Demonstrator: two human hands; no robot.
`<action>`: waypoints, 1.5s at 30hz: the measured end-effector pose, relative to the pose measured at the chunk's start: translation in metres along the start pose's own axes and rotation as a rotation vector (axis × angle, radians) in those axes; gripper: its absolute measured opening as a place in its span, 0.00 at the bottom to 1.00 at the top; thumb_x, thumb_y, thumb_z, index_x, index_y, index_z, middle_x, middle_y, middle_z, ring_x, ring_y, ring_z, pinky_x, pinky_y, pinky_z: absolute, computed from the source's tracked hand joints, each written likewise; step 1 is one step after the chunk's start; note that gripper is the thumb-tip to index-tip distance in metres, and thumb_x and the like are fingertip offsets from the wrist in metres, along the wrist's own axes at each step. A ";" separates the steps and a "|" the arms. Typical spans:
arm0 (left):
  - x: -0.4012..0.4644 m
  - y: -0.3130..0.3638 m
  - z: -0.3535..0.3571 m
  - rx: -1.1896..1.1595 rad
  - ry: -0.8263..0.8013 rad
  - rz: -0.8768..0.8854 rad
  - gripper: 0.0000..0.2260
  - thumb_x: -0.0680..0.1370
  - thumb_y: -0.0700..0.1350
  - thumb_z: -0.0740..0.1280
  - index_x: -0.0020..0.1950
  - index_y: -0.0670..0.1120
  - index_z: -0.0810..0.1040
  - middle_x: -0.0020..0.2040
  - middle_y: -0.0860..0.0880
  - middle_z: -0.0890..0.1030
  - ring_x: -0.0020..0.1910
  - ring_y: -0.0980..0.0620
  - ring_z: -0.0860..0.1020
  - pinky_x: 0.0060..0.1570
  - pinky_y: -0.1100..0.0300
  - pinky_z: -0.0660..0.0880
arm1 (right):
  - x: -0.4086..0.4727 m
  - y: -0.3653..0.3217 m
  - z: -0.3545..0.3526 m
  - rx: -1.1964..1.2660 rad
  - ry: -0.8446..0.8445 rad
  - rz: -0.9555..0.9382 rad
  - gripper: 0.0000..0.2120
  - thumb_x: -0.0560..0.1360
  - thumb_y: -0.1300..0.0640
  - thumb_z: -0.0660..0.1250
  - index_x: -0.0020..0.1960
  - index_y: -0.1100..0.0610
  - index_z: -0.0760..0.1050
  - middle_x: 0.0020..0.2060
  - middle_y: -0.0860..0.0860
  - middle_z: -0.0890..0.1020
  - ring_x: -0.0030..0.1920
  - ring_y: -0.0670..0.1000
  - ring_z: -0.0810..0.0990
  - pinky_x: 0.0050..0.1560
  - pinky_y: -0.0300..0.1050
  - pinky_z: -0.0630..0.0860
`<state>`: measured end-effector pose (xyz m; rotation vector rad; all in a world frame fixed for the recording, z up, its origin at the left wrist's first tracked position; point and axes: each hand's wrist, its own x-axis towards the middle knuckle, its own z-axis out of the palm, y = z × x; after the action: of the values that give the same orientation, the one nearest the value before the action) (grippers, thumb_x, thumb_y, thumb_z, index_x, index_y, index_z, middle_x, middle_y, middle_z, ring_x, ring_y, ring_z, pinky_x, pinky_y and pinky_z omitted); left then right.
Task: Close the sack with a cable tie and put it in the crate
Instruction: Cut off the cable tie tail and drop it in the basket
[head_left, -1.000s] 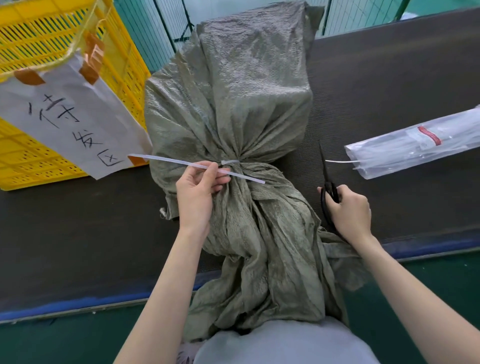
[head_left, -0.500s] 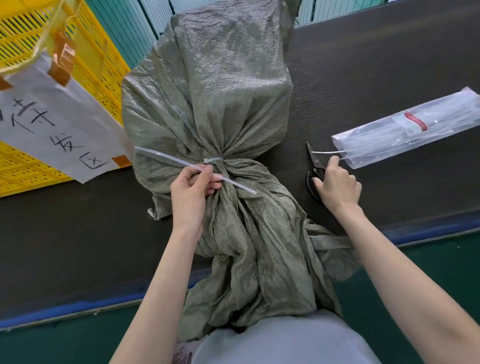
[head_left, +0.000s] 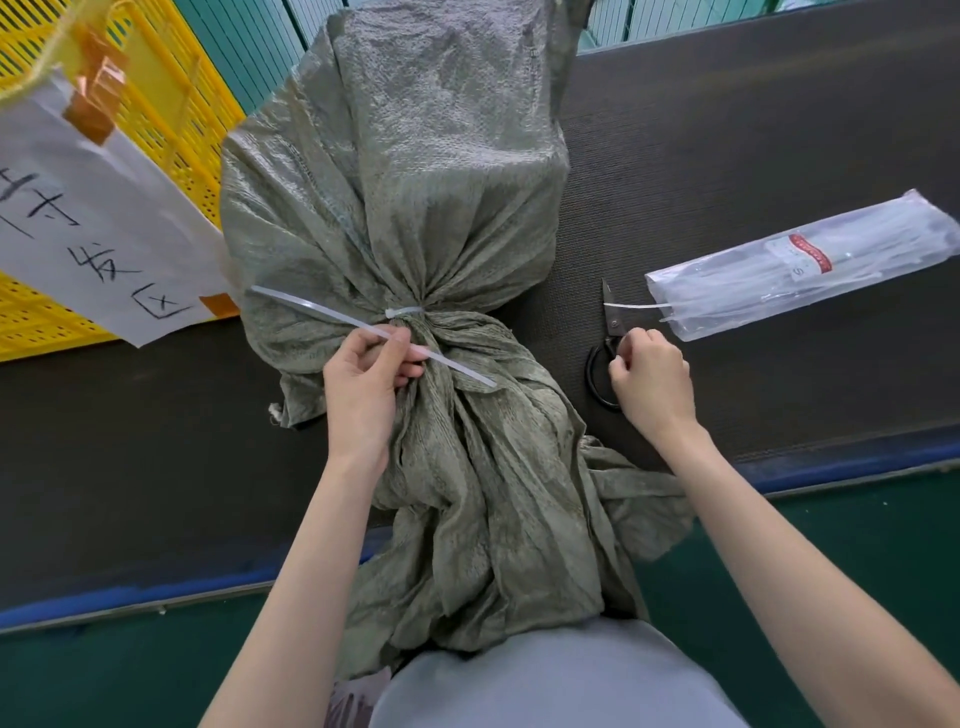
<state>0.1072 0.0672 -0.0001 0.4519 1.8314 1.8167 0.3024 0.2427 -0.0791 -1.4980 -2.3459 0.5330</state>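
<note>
A grey-green woven sack (head_left: 415, 182) lies on the dark table, its neck gathered and cinched by a white cable tie (head_left: 311, 306). The tie's long tail runs diagonally across the neck. My left hand (head_left: 363, 384) pinches that tail just below the tie's head. My right hand (head_left: 654, 384) is to the right of the sack, fingers curled on the handles of black scissors (head_left: 613, 317) that lie flat on the table. The yellow crate (head_left: 166, 104) stands at the far left, touching the sack.
A clear plastic bag of cable ties (head_left: 805, 270) lies at the right, one tie poking out towards the scissors. A white paper sign (head_left: 88, 223) with handwriting hangs on the crate's front. The table's blue edge (head_left: 857, 462) runs close to my body.
My right hand has lowered the scissors from upright and laid them flat on the table. My left hand has kept its pinch on the tie's tail.
</note>
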 end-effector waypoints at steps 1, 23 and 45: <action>-0.002 0.000 0.000 0.004 0.003 0.010 0.04 0.78 0.39 0.67 0.43 0.45 0.77 0.33 0.52 0.84 0.30 0.60 0.77 0.34 0.70 0.72 | -0.003 -0.004 -0.004 0.048 0.003 -0.032 0.04 0.74 0.63 0.62 0.45 0.63 0.74 0.45 0.60 0.78 0.46 0.63 0.77 0.40 0.48 0.64; -0.124 -0.003 -0.116 -0.013 0.458 0.130 0.04 0.78 0.40 0.66 0.43 0.45 0.77 0.35 0.50 0.85 0.34 0.58 0.78 0.37 0.68 0.73 | -0.143 -0.182 -0.009 0.632 -0.652 -0.571 0.07 0.75 0.59 0.67 0.39 0.56 0.78 0.24 0.46 0.75 0.26 0.43 0.71 0.32 0.38 0.68; -0.410 -0.171 -0.330 -0.086 0.866 -0.552 0.10 0.78 0.37 0.59 0.44 0.44 0.79 0.39 0.46 0.84 0.30 0.61 0.78 0.29 0.74 0.70 | -0.391 -0.216 0.156 0.205 -1.053 -0.586 0.18 0.75 0.51 0.67 0.30 0.61 0.76 0.22 0.52 0.78 0.23 0.47 0.72 0.35 0.43 0.70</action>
<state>0.2717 -0.4450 -0.1285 -0.9350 2.0685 1.7778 0.2203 -0.2195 -0.1386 -0.3413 -3.0981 1.5888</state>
